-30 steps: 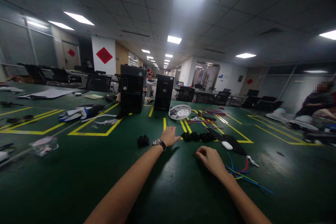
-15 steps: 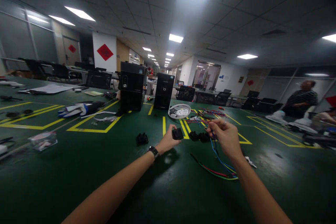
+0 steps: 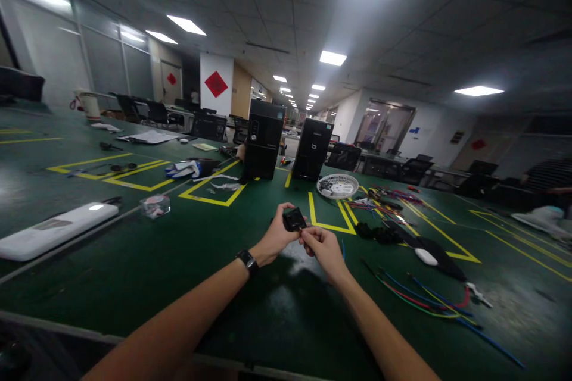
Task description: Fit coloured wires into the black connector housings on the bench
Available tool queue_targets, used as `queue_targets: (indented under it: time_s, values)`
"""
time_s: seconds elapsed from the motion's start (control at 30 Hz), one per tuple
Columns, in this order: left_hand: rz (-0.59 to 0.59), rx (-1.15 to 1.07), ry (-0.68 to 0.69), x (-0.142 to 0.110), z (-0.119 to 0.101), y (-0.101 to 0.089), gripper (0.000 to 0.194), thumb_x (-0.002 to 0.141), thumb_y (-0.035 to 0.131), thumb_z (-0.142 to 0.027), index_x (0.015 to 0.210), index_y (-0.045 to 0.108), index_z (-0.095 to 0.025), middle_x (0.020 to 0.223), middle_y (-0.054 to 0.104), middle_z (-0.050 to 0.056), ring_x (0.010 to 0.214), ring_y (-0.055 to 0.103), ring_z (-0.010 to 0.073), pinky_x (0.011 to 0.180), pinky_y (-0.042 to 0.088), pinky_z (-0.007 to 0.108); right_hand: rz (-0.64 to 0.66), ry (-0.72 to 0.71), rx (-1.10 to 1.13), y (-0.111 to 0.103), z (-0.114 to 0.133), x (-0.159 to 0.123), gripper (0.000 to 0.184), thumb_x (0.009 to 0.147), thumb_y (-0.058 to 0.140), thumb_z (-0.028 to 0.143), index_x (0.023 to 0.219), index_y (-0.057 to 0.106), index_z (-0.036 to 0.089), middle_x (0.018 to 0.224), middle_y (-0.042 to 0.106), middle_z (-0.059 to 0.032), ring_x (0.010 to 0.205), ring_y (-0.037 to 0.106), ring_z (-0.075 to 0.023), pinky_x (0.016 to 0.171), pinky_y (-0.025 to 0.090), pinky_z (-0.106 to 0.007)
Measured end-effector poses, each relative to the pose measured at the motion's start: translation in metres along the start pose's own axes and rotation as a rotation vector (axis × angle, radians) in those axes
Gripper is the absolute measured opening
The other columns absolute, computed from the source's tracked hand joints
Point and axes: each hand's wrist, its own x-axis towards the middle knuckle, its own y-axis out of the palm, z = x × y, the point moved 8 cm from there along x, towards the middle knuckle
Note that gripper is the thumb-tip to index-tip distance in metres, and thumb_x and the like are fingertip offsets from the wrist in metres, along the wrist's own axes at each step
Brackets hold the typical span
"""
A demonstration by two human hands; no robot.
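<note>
My left hand [image 3: 280, 231], with a watch at the wrist, grips a small black plastic block [image 3: 294, 220] above the green table. The fingertips of my right hand [image 3: 322, 245] are pinched at the block's lower right edge. A short stretch of blue wire [image 3: 344, 249] shows behind that hand, and it appears to run from the pinch. My fingers hide the wire's tip, so I cannot tell whether it is inside the block. Loose coloured wires [image 3: 424, 303] lie on the table to the right. Several more black blocks [image 3: 378, 233] sit beyond my right hand.
Two black computer towers [image 3: 263, 143] stand at the back beside a round white basket [image 3: 338, 186]. More tangled wires [image 3: 379, 205] lie right of it. To the left are a long white device [image 3: 58, 229], a small plastic bag [image 3: 155, 206] and blue-white gloves [image 3: 185, 168].
My right hand has moved left, bringing the wire to the black block in my left hand. Both hands are now together. The camera view has turned left.
</note>
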Motion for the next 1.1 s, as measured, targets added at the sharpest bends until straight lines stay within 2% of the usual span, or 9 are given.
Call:
queue_targets:
  time_s: [0.2,0.47,0.77,0.93,1.0,1.1]
  values:
    - [0.084,0.015,0.01,-0.003,-0.004,0.014,0.061,0.067,0.078,-0.018,0.113,0.039,-0.024,0.116,0.061,0.011,0.095,0.066,0.0194,0.085,0.052,0.036,-0.061,0.03,0.051,-0.008,-0.003,-0.008,0.038,0.068,0.074,0.05,0.069,0.053,0.018,0.052,0.057,0.0036,0.039,0.041,-0.0063,0.038,0.027,-0.019]
    - [0.046,-0.05,0.046,-0.006,-0.004,0.02,0.06,0.07,0.077,-0.02,0.114,0.037,-0.027,0.122,0.057,0.01,0.096,0.067,0.019,0.092,0.05,0.041,-0.106,0.041,0.119,-0.009,-0.004,-0.01,0.039,0.068,0.073,0.05,0.07,0.049,0.019,0.051,0.051,0.007,0.036,0.037,-0.0044,0.036,0.025,-0.017]
    - [0.023,-0.081,0.025,-0.01,-0.003,0.022,0.072,0.069,0.077,-0.016,0.124,0.031,-0.029,0.121,0.058,0.01,0.098,0.066,0.0193,0.096,0.047,0.045,-0.055,0.088,0.146,-0.004,-0.007,-0.011,0.039,0.071,0.07,0.049,0.072,0.044,0.02,0.047,0.047,0.0093,0.033,0.033,-0.0033,0.035,0.021,-0.016]
    - [0.054,-0.135,0.031,-0.01,-0.002,0.023,0.076,0.068,0.073,-0.008,0.126,0.029,-0.031,0.128,0.055,0.01,0.111,0.061,0.0218,0.102,0.04,0.048,-0.046,0.14,0.132,-0.006,-0.013,-0.011,0.041,0.07,0.068,0.053,0.073,0.042,0.021,0.046,0.045,0.0107,0.032,0.03,-0.0028,0.034,0.021,-0.015]
    - [0.066,-0.171,0.028,-0.008,-0.002,0.023,0.07,0.07,0.07,-0.007,0.125,0.031,-0.029,0.128,0.055,0.01,0.116,0.057,0.0225,0.106,0.035,0.049,-0.039,0.167,0.125,-0.008,-0.014,-0.011,0.043,0.069,0.069,0.054,0.073,0.041,0.021,0.046,0.045,0.0109,0.032,0.029,-0.0024,0.034,0.02,-0.015]
    - [0.062,-0.262,-0.005,-0.006,0.002,0.021,0.048,0.08,0.064,-0.019,0.12,0.038,-0.024,0.124,0.059,0.011,0.118,0.056,0.0237,0.108,0.032,0.049,-0.024,0.194,0.117,-0.009,-0.014,-0.012,0.046,0.067,0.07,0.056,0.073,0.04,0.021,0.047,0.045,0.0109,0.032,0.028,-0.0019,0.034,0.019,-0.014]
